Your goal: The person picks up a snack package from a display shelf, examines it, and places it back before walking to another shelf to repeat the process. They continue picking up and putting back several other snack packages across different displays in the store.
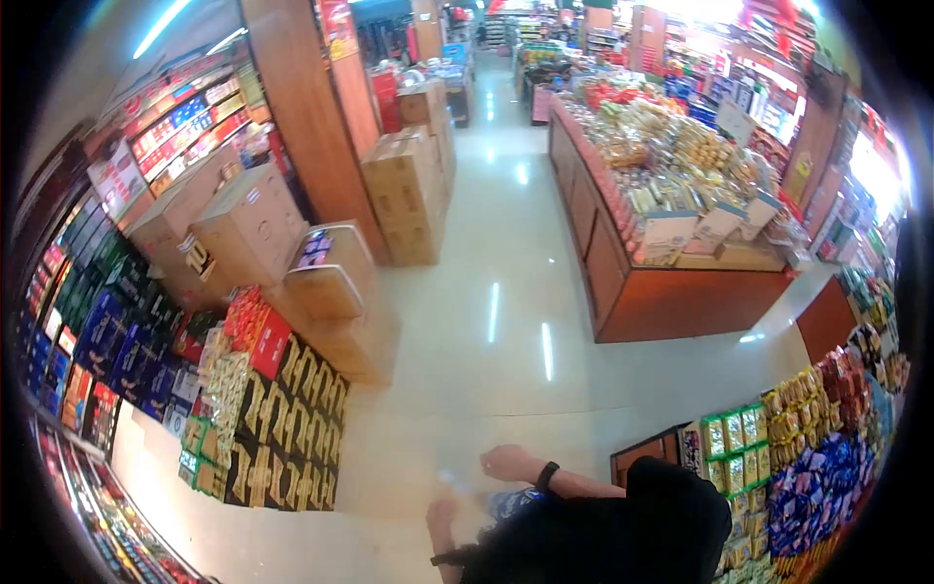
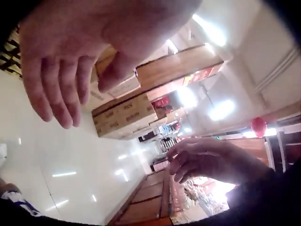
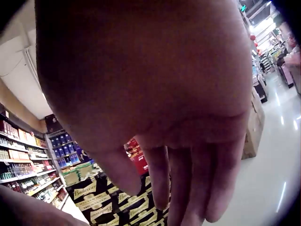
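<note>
Both hands are bare and hold nothing. In the head view my left hand [image 1: 441, 523] hangs low near the bottom edge, over the pale floor. My right hand [image 1: 508, 462] is in front of the body, a dark band [image 1: 547, 477] round its wrist. The left wrist view shows the left hand [image 2: 70, 56] with loose fingers pointing down and the thumb apart; the right hand [image 2: 204, 160] appears there with slightly bent fingers. Seen close in the right wrist view, the right hand [image 3: 150, 94] has its fingers extended downward, overlapping stacked black-and-gold Budweiser cartons [image 3: 94, 205].
A shop aisle [image 1: 477, 341] of shiny tiles runs ahead. Cardboard boxes [image 1: 404, 185] and black-and-gold cartons [image 1: 282, 428] line its left. To the right stands a wooden display counter [image 1: 691, 302] heaped with packaged food, and nearer, a rack of bagged snacks [image 1: 822, 496].
</note>
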`<control>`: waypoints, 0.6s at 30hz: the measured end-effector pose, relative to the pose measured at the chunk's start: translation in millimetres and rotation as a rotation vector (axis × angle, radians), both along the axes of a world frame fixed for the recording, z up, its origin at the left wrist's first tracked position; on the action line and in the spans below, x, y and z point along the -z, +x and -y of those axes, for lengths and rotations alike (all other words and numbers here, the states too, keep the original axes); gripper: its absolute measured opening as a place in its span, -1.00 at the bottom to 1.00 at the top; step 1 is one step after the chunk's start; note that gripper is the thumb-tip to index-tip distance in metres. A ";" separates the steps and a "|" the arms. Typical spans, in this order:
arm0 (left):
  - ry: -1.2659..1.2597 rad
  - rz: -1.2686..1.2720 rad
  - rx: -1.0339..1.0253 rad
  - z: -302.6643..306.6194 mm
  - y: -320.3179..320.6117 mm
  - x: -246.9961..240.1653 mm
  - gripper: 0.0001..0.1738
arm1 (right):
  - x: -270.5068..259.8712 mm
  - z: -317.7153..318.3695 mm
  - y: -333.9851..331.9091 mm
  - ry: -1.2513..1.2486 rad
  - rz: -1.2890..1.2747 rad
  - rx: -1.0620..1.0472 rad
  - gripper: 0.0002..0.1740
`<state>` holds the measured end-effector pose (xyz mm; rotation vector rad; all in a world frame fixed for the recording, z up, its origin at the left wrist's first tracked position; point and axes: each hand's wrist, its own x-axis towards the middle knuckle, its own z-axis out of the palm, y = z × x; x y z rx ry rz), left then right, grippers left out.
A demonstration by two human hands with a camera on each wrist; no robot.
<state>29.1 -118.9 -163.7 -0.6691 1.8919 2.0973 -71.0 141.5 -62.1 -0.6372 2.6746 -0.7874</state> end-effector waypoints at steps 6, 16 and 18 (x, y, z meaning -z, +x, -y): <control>0.056 -0.059 -0.200 105.7 -13.6 -0.1 -0.71 | -9.8 117.8 -84.8 -0.041 -0.111 -0.191 -0.71; -0.094 -0.034 -0.419 220.0 -68.7 -46.8 -0.69 | -23.8 324.0 -174.7 -0.256 -0.064 -0.349 -0.76; -0.124 -0.050 -0.434 238.4 -68.5 -41.9 -0.70 | -12.4 346.9 -175.1 -0.322 -0.122 -0.408 -0.78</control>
